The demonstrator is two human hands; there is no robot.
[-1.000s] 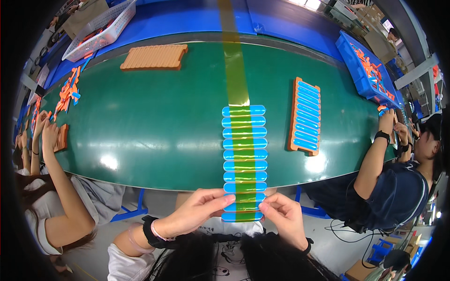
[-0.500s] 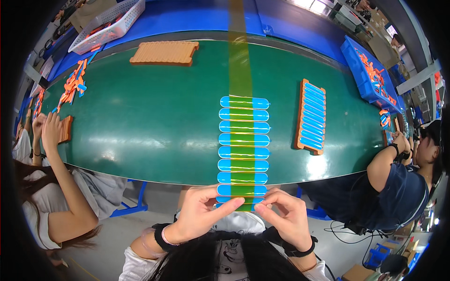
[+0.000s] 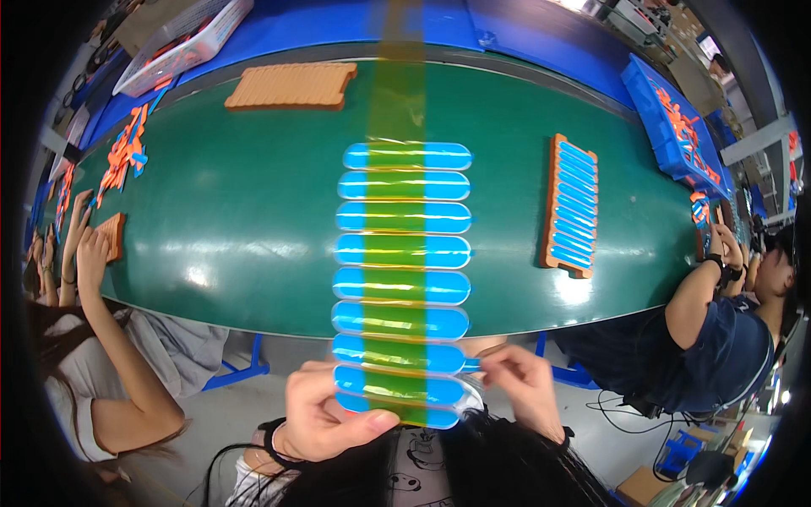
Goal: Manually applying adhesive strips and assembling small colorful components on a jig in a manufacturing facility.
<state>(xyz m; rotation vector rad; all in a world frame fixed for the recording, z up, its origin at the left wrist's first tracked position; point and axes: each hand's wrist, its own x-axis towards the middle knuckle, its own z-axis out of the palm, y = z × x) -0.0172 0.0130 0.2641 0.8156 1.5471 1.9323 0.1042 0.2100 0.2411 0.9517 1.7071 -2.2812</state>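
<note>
watching from beside the bench (image 3: 228,203), i see, in the head view, a strip of blue rounded pieces (image 3: 404,286) under yellow see-through tape (image 3: 397,106), held up with its lower end beyond the bench's near edge and its tape running out across the far edge. the left hand (image 3: 338,414) is half curled, thumb over the lowest pieces and fingers behind them. the right hand (image 3: 517,382) has its fingertips nearly together on a small blue bit (image 3: 471,365) at the strip's right side; i can't tell whether that bit is loose or joined. to my mind, a tug there could skew a piece or peel it off the tape, since only the left hand steadies the strip; too tight a bend at that thumb could crease the tape. the orange tray (image 3: 552,198) of blue pieces stands apart, toward the bench's right end, and the bare tan tray (image 3: 291,87) lies by its far edge. against half a second ago, the strip looks larger and sits further left, and the right fingertips have left its lowest pieces for a spot higher up and outward; the left thumb still presses the bottom.
</note>
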